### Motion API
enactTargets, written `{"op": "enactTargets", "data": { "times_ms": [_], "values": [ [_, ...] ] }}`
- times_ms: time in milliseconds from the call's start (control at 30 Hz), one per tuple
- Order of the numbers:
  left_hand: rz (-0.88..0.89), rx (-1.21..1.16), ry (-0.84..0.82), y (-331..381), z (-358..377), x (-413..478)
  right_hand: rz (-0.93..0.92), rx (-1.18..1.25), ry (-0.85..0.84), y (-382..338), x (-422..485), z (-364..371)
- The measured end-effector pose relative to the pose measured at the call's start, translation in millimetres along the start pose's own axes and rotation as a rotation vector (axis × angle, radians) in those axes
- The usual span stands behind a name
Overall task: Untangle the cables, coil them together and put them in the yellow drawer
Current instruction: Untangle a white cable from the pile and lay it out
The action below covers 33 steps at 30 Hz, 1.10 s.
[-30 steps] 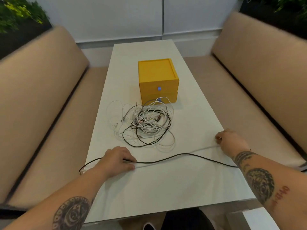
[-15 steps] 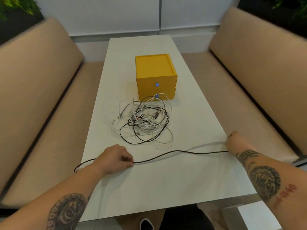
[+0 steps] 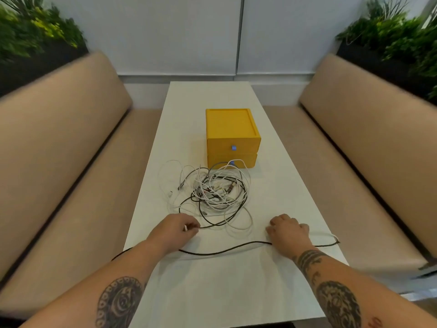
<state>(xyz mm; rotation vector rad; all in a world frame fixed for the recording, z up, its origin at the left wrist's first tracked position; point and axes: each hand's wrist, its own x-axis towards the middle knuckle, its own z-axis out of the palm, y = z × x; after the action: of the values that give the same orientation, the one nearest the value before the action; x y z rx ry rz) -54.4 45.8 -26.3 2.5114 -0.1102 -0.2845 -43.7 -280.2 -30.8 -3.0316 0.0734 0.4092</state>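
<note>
Booth surface (image 3: pixel 224 285): left grip (image 3: pixel 175 229) pinches a strand (image 3: pixel 212 225) from the tangle (image 3: pixel 220 192), right grip (image 3: pixel 288 233) curled, hold unclear; yanking could tighten knots.

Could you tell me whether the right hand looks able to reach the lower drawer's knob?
Probably yes, but not cleanly: the right hand has open table ahead, yet loops of the cable tangle lie across the lower knob.

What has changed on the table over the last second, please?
The right hand left the right edge of the table and came inward; the stretched black cable now lies slack. The left hand let it go, moved forward and pinches a strand of the tangle. The yellow drawer unit and the tangle stayed put.
</note>
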Motion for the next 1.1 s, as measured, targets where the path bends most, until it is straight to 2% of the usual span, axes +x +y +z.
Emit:
{"op": "enactTargets", "data": {
  "times_ms": [267,400,567,733,867,933,1033,1100],
  "values": [
    [-0.053,0.094,0.2,-6,-10,29,-0.281,0.134,0.099,-74,23,-17],
    [-0.075,0.098,0.324,-15,-9,31,-0.444,0.181,0.079,-108,31,-14],
    [-0.133,0.13,0.26,-26,-5,40,-0.509,0.165,0.025,-132,37,-5],
    [-0.056,0.109,0.279,-18,-14,52,-0.534,0.28,0.047,-149,48,-12],
    [0.041,-0.066,0.369,4,-64,72,-0.442,0.679,0.018,-163,56,-43],
    [0.063,-0.166,0.38,24,-100,81,-0.481,0.788,0.026,-171,63,-68],
    [0.013,-0.535,0.419,60,-150,87,-0.483,0.973,0.02,-181,73,-117],
    [0.056,-0.721,0.474,88,-175,88,-0.501,1.081,0.036,-181,77,-147]
  ]
}}
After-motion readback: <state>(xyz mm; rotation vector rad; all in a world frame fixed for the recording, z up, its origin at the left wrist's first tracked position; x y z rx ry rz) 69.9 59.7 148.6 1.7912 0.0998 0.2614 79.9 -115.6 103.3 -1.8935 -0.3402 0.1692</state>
